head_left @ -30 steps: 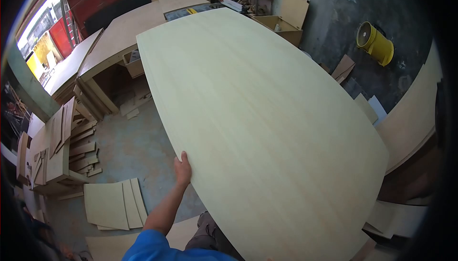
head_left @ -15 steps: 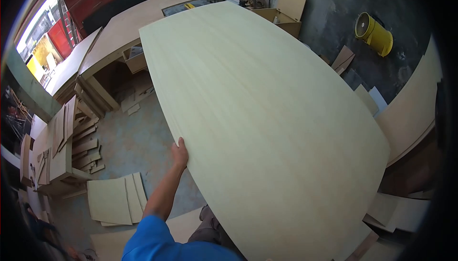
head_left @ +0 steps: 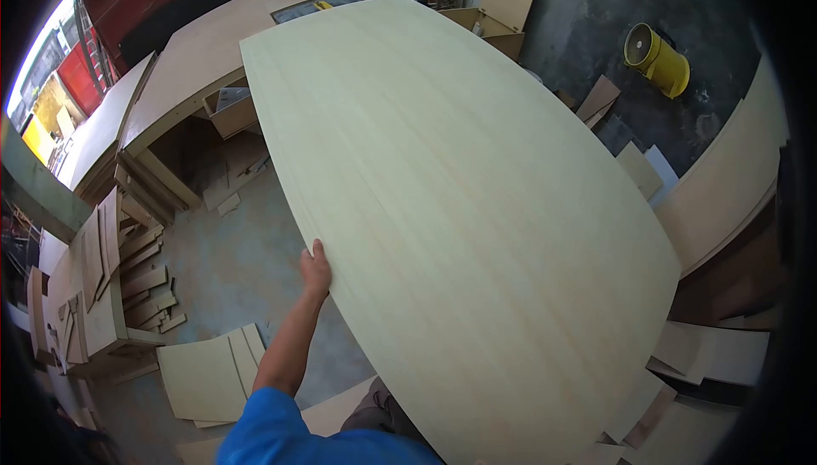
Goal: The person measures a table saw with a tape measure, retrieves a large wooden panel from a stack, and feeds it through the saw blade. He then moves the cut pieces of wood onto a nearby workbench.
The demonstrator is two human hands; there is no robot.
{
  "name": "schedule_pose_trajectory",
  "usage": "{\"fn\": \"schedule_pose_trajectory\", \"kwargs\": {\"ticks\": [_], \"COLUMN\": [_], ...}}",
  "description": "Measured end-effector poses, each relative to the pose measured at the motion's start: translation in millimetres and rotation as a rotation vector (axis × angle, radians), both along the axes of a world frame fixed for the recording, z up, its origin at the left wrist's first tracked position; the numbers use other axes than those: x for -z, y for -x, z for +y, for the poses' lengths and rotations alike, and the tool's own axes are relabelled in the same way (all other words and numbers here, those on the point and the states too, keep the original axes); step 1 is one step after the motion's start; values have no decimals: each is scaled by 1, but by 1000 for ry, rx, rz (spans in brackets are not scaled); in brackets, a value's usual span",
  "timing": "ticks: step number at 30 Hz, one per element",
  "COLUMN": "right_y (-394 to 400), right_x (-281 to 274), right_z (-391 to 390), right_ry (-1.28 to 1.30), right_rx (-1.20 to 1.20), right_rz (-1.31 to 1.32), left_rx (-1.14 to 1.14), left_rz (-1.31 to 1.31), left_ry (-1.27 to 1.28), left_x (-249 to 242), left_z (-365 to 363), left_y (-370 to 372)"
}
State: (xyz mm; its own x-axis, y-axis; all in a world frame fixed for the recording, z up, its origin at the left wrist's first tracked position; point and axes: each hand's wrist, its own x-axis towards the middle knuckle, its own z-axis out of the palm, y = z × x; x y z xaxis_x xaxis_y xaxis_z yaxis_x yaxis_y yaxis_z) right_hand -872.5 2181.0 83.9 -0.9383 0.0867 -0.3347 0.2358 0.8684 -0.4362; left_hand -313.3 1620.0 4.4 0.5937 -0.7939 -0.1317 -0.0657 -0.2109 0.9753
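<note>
A large pale plywood sheet (head_left: 477, 210) fills the middle of the head view, its far end close to the workbench. My left hand (head_left: 316, 269) grips the sheet's left edge, thumb on top and the fingers hidden beneath. The left arm, in a blue sleeve, reaches up from the bottom of the view. My right hand is out of sight.
A long workbench (head_left: 213, 27) stands at the back left, with an open drawer (head_left: 234, 114) beneath. Cut panels (head_left: 208, 376) lie on the floor at lower left, near stacked offcuts (head_left: 146, 278). A yellow cylindrical fan (head_left: 659, 63) and leaning boards (head_left: 732, 176) are at the right.
The view has shifted a little, so the sheet and surroundings appear slightly displaced, mostly leftward. My left hand keeps its hold on the sheet's edge.
</note>
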Motion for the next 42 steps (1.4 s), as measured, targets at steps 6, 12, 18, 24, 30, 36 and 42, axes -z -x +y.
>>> {"fn": "schedule_pose_trajectory", "kwargs": {"ticks": [6, 12, 18, 24, 30, 36, 42], "right_y": [-42, -46, -65, -70, -76, -88, -87], "right_x": [-65, -54, -38, -35, -41, -43, -12], "right_z": [-13, -5, -3, -29, -45, -73, -88], "right_ry": [49, 62, 51, 26, -2, -3, -34], "right_rx": [-94, -62, -70, -53, -30, -38, -75], "right_rz": [65, 4, -54, -64, -8, 1, 4], "left_rx": [18, 29, 89, 88, 80, 76, 80], "left_rz": [-122, -16, -34, -60, -70, -60, 3], "left_ry": [-168, -7, 0, -45, -49, -23, 21], "left_x": [-42, -13, -17, -16, -5, -6, -3], "left_z": [5, 30, 20, 1, -11, -35, -63], "left_y": [-10, 1, -18, -23, -25, -37, -53]}}
